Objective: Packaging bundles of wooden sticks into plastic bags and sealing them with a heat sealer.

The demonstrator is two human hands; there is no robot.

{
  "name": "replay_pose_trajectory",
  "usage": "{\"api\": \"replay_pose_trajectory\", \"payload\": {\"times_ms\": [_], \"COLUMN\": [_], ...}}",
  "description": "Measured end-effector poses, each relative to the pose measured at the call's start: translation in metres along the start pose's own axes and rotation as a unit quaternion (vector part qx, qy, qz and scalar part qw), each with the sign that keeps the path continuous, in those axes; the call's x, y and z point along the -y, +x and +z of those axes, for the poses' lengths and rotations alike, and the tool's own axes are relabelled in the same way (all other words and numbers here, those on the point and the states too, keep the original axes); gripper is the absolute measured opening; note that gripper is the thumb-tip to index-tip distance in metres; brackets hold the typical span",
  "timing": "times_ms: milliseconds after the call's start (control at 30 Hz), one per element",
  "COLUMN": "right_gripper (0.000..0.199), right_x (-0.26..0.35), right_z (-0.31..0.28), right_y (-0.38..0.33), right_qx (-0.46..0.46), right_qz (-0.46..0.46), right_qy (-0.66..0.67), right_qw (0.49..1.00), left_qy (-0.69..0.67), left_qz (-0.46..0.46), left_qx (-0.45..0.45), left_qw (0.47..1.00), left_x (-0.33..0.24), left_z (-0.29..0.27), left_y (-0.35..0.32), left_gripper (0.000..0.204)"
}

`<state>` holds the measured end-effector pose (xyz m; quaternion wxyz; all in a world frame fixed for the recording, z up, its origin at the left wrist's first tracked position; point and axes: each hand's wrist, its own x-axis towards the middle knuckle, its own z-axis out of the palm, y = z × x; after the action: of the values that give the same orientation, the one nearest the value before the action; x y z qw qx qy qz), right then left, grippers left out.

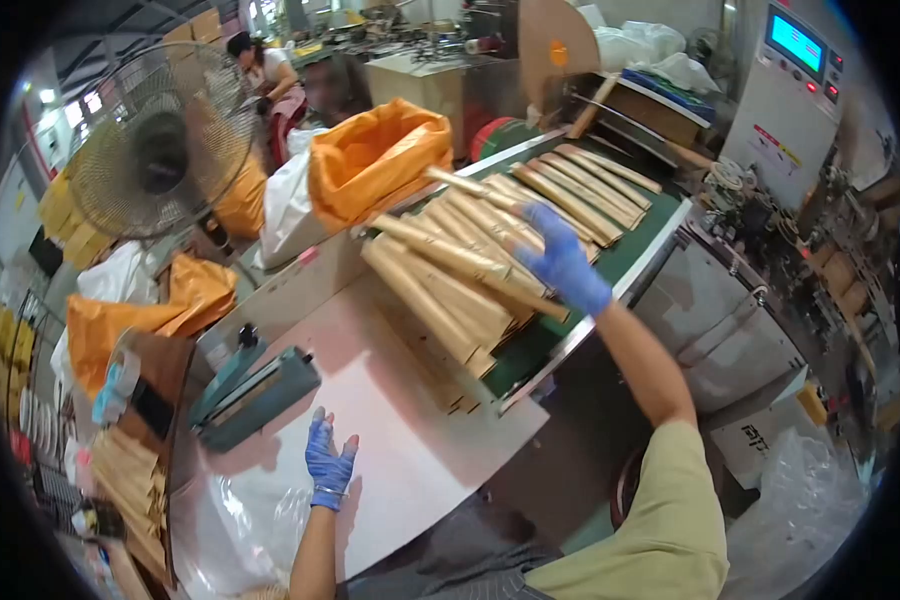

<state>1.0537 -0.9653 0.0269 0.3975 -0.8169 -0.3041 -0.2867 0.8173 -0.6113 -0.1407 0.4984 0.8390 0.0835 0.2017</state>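
Long, narrow brown packets (450,235), paper-like, lie in an overlapping row on a green conveyor belt (515,362). My right hand (562,262), in a blue glove, reaches over the belt with its fingers stretched across the packets' near side. Motion blurs it a little, and whether it touches them I cannot tell. Over the white tabletop (400,430) is my left hand (330,462), also blue-gloved, its fingers out and nothing in them. Just beyond it stands a grey-green bench sealer-like device (255,398) with a long bar.
Orange sacks (380,165) stand behind the table beside a large fan (160,150). More brown packets (130,490) lie at the left edge. A control cabinet (785,110) with a lit screen is at the far right. Another person (270,85) sits in the background.
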Motion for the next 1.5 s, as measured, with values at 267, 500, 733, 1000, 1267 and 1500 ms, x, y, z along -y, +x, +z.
{"api": "replay_pose_trajectory", "payload": {"times_ms": [267,500,733,1000,1267,1500], "right_gripper": [0.041,0.034,0.045,0.060,0.064,0.053], "right_x": [-0.262,-0.301,-0.059,0.079,0.042,0.034], "right_z": [-0.090,-0.050,0.073,0.192,0.261,0.250], "right_y": [0.049,0.067,0.051,0.007,-0.096,-0.120], "right_qx": [0.022,0.095,0.240,0.310,0.245,0.182], "right_qz": [0.386,0.320,0.158,0.213,0.383,0.310], "right_qy": [-0.442,-0.456,-0.216,-0.154,-0.084,-0.082], "right_qw": [0.809,0.825,0.933,0.914,0.887,0.930], "left_qy": [0.231,0.211,-0.203,-0.306,-0.391,0.251], "left_qz": [0.059,0.096,-0.071,-0.218,-0.329,-0.223], "left_qx": [0.022,0.051,-0.009,-0.141,-0.065,0.252], "left_qw": [0.971,0.971,0.976,0.916,0.857,0.907], "left_x": [-0.002,0.011,0.024,0.021,0.003,-0.069], "left_z": [0.099,0.124,0.118,0.119,0.050,0.022], "left_y": [0.062,0.076,0.088,0.134,0.091,0.030], "left_gripper": [0.054,0.060,0.062,0.074,0.059,0.051]}}
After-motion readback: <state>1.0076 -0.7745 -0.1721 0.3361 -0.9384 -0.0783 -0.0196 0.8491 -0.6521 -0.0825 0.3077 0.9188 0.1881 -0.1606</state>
